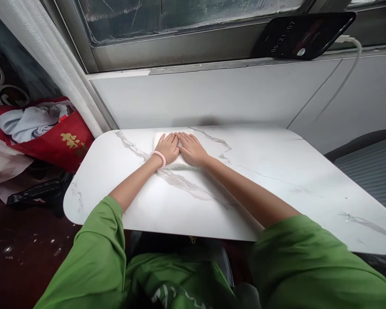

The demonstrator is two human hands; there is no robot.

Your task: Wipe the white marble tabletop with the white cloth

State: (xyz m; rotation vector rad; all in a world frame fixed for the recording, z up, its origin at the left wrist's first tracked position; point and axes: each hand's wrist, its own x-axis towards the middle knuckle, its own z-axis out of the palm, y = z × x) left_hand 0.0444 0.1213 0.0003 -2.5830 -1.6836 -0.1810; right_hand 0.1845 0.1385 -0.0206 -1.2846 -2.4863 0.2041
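Note:
A white folded cloth (182,162) lies flat on the white marbled table (263,159), near its back edge. My left hand (168,148) rests palm down on the cloth's left part, fingers stretched forward, with a pink beaded band around the wrist. Beside it, my right hand (191,149) lies palm down on the right part, its fingers extended. The two hands touch or nearly touch at the thumbs and index fingers. Much of the cloth is hidden beneath them.
A phone (305,36) with a white cable (357,60) leans on the window ledge at the back right. Left of the table stands a red bag (58,141) filled with fabric, near a white curtain (45,51). A grey chair (373,165) is at the right.

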